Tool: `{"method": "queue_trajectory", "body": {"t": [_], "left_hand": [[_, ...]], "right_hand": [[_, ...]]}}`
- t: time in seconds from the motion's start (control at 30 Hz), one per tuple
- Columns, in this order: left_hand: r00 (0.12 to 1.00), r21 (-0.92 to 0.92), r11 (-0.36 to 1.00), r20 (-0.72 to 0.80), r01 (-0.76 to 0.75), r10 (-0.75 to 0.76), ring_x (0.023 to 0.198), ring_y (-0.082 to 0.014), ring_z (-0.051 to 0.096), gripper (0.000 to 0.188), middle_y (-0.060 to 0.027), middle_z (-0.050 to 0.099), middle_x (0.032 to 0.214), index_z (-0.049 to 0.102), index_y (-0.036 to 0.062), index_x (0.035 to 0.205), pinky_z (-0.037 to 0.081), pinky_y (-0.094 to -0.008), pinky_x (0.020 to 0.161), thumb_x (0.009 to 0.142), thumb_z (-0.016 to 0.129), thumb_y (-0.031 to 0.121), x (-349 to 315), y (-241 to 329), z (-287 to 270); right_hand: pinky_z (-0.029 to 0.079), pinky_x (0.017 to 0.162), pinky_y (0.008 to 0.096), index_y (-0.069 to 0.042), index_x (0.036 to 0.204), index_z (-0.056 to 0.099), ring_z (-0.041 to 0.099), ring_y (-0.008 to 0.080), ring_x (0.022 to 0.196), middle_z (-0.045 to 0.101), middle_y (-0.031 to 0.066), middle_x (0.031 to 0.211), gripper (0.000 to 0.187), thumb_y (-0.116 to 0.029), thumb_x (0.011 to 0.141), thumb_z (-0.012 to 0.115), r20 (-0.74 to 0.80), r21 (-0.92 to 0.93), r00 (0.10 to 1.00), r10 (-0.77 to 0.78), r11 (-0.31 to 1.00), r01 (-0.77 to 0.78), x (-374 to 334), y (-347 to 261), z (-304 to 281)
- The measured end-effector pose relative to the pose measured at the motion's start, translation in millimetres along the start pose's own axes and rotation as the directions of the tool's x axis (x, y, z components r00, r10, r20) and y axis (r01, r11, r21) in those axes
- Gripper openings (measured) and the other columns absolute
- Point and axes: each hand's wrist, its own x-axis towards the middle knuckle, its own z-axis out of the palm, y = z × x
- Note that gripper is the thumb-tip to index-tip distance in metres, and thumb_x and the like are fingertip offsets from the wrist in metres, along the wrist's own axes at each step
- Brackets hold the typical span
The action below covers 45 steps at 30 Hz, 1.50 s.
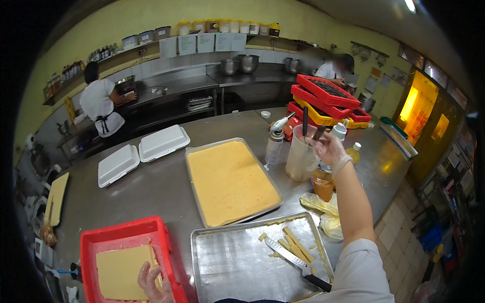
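My right hand [329, 150], in a clear glove, is closed round a dark-handled utensil [319, 132] at the mouth of a cloudy plastic pitcher [299, 160]. The utensil's lower end is hidden. Another long black handle [305, 120] stands up out of the pitcher. My left hand [154, 284], also gloved, has its fingers apart at the right edge of a pale cake sheet [121, 272], which lies in a red plastic tray [162, 237]. A bread knife [293, 258] with a black handle rests beside cake strips [298, 245] in a metal baking tray [227, 267].
A full golden cake sheet [232, 182] lies in its pan mid-table. Two white foam boxes [118, 165] stand left of it. Around the pitcher are a blowtorch [275, 141], a brown-filled jar [323, 184] and a yellowish bottle [353, 153]. Stacked red crates [326, 103] rise behind. Two people work farther back.
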Motion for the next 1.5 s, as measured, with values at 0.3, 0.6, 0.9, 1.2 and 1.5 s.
{"method": "queue_trajectory", "body": {"t": [0.3, 0.6, 0.9, 1.2, 1.5], "left_hand": [[0.998, -0.047, 0.997, 0.007, 0.067, -0.066, 0.134, -0.0316, 0.030, 0.039, -0.0165, 0.034, 0.142, 0.049, 0.0049, 0.128, 0.023, -0.0437, 0.111, 0.090, 0.051, 0.017, -3, 1, -14], [0.998, -0.133, 0.991, 0.066, 0.005, 0.003, 0.132, -0.0314, 0.033, 0.033, -0.0155, 0.037, 0.137, 0.056, 0.0071, 0.119, 0.025, -0.0434, 0.110, 0.088, 0.058, 0.019, 7, 17, 5], [0.967, -0.166, 0.963, 0.107, -0.212, 0.231, 0.126, -0.0316, 0.038, 0.037, -0.0148, 0.044, 0.133, 0.060, 0.0084, 0.114, 0.029, -0.0429, 0.108, 0.077, 0.060, 0.003, 9, 49, 18], [0.969, -0.089, 0.979, 0.147, -0.185, 0.197, 0.126, -0.0304, 0.038, 0.036, -0.0132, 0.044, 0.133, 0.059, 0.0097, 0.116, 0.030, -0.0422, 0.107, 0.081, 0.062, 0.007, -16, 48, -5], [0.979, -0.228, 0.973, 0.192, -0.026, 0.071, 0.126, -0.0304, 0.039, 0.037, -0.0142, 0.044, 0.134, 0.058, 0.0083, 0.118, 0.030, -0.0415, 0.107, 0.081, 0.061, 0.008, -30, 43, 2]], "right_hand": [[0.048, 0.067, 0.0244, -0.005, 0.106, 0.062, 0.064, 0.0141, 0.078, 0.067, 0.0080, 0.097, 0.035, -0.033, 0.096, 0.046, -0.031, -0.535, 0.994, -0.101, 0.842, 0.069, -61, 1, 27], [0.049, 0.083, 0.0398, -0.009, 0.108, 0.066, 0.063, 0.0293, 0.100, 0.066, 0.0140, 0.106, 0.048, -0.045, 0.076, 0.067, -0.400, -0.871, 0.858, 0.323, -0.427, -0.245, -322, 138, 2], [0.050, 0.085, 0.0377, -0.006, 0.108, 0.064, 0.063, 0.0318, 0.096, 0.065, 0.0159, 0.102, 0.043, -0.022, 0.069, 0.067, -0.164, -0.982, 0.944, -0.286, 0.136, -0.129, -388, 203, -36], [0.050, 0.085, 0.0398, -0.002, 0.107, 0.065, 0.063, 0.0352, 0.096, 0.065, 0.0196, 0.103, 0.041, -0.019, 0.069, 0.065, -0.389, -0.921, 0.832, -0.395, 0.151, -0.359, -351, 194, -103], [0.041, 0.094, 0.0433, 0.001, 0.126, 0.048, 0.051, 0.0365, 0.109, 0.054, 0.0214, 0.117, 0.061, -0.025, 0.077, 0.071, 0.023, -0.999, 0.845, -0.535, 0.013, 0.036, -284, 241, -62]]}}
